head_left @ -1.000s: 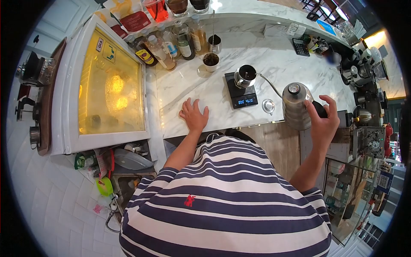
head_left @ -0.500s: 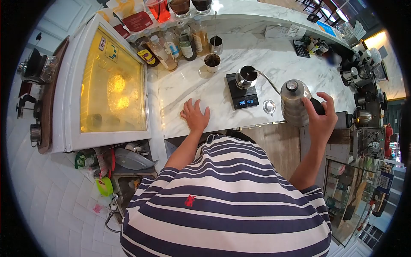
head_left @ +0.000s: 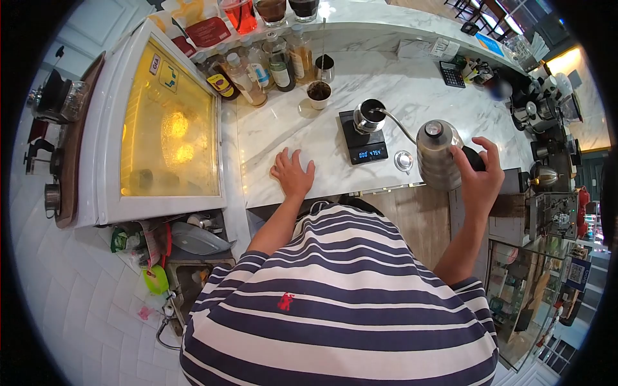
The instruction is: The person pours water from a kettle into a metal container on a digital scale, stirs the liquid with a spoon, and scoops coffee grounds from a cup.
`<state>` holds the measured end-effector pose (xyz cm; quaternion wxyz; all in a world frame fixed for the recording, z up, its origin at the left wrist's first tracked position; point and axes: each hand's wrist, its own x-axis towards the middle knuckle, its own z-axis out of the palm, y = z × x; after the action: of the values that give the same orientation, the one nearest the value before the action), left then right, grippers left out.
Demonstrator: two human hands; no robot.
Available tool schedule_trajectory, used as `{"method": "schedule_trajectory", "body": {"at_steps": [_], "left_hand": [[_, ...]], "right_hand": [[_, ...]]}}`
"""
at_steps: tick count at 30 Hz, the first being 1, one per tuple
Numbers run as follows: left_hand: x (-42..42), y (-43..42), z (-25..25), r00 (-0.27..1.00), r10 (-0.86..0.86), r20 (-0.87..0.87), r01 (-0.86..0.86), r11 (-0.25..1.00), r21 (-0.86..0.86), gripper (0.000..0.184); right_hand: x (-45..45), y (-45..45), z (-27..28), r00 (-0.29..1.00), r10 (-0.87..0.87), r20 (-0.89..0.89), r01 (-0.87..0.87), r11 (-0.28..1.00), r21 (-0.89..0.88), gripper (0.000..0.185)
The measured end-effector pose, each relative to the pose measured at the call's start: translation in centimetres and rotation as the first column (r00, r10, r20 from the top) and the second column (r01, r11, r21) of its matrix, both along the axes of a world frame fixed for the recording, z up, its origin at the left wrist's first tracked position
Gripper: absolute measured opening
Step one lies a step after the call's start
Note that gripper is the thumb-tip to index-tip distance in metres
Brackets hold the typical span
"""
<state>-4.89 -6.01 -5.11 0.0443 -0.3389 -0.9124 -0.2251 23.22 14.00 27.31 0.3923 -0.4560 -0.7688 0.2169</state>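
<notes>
My right hand (head_left: 477, 172) grips the black handle of a steel gooseneck kettle (head_left: 438, 157). The kettle's thin spout (head_left: 400, 125) reaches over the mouth of a small steel pot (head_left: 368, 118) with dark contents. That pot stands on a black digital scale (head_left: 367, 156) with a lit blue display. Beside the scale lies a small round metal lid (head_left: 403, 161). Flat on the marble counter (head_left: 270, 132) rests my left hand (head_left: 293, 174), fingers spread and holding nothing.
Several bottles (head_left: 280, 64) line the counter's back left, near a paper cup (head_left: 318, 94) of dark grounds and a metal pitcher (head_left: 325, 67). A glass-fronted cabinet (head_left: 170, 128) borders the left side. A calculator (head_left: 452, 74) lies at the back right; a sink (head_left: 193, 283) sits lower left.
The kettle and my right hand have shifted slightly left, bringing the spout further over the pot. The scale's displayed number has risen. My left hand stays put.
</notes>
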Motion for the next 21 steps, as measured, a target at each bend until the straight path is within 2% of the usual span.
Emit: {"method": "schedule_trajectory", "body": {"at_steps": [8,14,21], "left_hand": [[0.0,-0.1,-0.1,1.0,-0.005,-0.01,0.005,1.0,0.026,0.058],[0.1,0.0,0.0,1.0,0.005,-0.016,-0.005,1.0,0.001,0.059],[0.1,0.0,-0.2,0.999,0.004,-0.035,-0.004,1.0,0.006,0.058]], "right_hand": [[0.6,0.8,0.5,0.999,-0.037,0.017,0.036,0.998,0.048,0.04],[1.4,0.0,1.1,0.998,-0.039,0.054,0.039,0.999,0.003,0.039],[0.2,0.0,0.8,0.998,0.024,0.056,-0.024,1.0,0.005,0.039]]}}
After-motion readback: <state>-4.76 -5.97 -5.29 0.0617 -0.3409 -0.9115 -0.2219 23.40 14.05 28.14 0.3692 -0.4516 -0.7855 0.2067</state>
